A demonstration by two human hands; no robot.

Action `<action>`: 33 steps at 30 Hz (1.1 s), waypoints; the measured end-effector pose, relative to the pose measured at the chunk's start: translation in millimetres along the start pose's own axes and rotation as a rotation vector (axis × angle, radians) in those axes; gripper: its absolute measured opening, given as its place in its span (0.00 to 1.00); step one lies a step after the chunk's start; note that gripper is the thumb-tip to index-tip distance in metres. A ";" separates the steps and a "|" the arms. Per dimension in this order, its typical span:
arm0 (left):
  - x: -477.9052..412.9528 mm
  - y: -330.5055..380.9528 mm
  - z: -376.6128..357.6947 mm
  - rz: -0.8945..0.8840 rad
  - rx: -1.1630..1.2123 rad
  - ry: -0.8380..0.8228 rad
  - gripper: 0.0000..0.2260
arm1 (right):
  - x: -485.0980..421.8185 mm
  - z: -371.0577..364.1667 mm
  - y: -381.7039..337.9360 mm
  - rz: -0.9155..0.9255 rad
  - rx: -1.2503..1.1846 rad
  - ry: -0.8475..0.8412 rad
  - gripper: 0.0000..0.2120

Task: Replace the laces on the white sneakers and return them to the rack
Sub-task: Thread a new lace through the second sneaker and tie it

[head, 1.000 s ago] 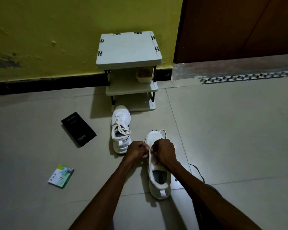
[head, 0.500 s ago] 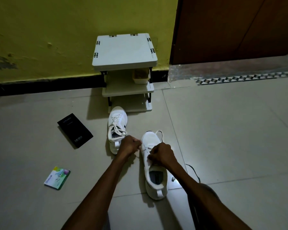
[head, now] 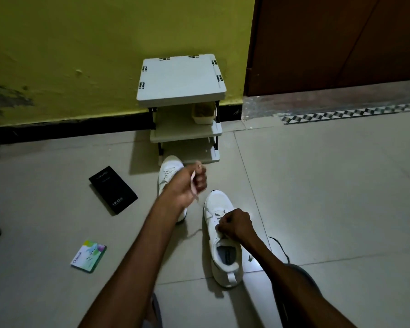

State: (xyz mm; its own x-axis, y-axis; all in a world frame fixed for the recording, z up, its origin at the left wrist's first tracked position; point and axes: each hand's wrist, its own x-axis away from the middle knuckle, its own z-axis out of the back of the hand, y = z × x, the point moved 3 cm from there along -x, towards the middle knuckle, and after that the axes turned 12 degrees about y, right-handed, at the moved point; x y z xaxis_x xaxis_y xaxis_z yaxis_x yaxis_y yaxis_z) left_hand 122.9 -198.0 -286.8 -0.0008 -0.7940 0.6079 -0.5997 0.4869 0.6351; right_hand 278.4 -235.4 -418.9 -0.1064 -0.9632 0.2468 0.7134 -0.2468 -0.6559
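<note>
Whereas both hands were being kept together at the eyelets a moment ago, the flat white lace (head: 194, 185) is now being drawn up and away by the left hand (head: 187, 185), curled round it, while the near sneaker (head: 225, 256) is being pinched at its eyelets by the right hand (head: 234, 224). A length is probably being pulled through, so lacing is being advanced. The smooth-sided second sneaker (head: 169, 166) is being partly hidden behind the left hand; the boxy plastic rack (head: 180, 91) is standing beyond both.
</note>
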 end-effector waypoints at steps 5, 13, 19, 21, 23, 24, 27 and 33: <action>-27.2 -64.2 33.4 -0.259 -1.382 0.249 0.10 | 1.8 -0.7 1.5 0.007 -0.032 0.023 0.09; -45.7 -102.7 64.0 -0.487 -1.999 0.191 0.16 | -0.2 -0.9 0.9 -0.023 -0.034 -0.002 0.11; -29.9 -69.5 45.0 -0.342 -1.175 0.062 0.12 | 0.2 0.2 -0.4 -0.032 -0.012 0.006 0.08; -14.2 -39.9 27.3 -0.351 -0.825 0.008 0.14 | -0.1 0.2 -1.0 -0.029 -0.024 -0.014 0.11; 2.9 -3.5 7.9 -0.378 -0.549 -0.038 0.13 | -1.7 -1.1 0.0 -0.045 -0.012 -0.026 0.08; 10.4 13.5 0.2 -0.405 -0.494 -0.057 0.12 | -2.0 -1.2 -0.2 -0.052 -0.009 -0.028 0.07; 25.5 36.1 -9.9 -0.488 -0.578 -0.079 0.13 | -4.6 -3.1 1.3 -0.041 -0.012 -0.032 0.10; 19.5 19.1 -0.5 -0.762 -1.148 0.187 0.03 | -0.9 11.5 1.7 0.010 -0.044 -0.031 0.12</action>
State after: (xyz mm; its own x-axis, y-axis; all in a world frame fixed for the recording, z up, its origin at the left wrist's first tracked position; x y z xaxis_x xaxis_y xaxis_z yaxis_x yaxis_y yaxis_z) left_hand 111.9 -204.0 -262.6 0.1856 -0.9805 -0.0653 0.5816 0.0560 0.8115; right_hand 287.7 -233.7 -412.0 -0.0774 -0.9619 0.2621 0.6830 -0.2427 -0.6889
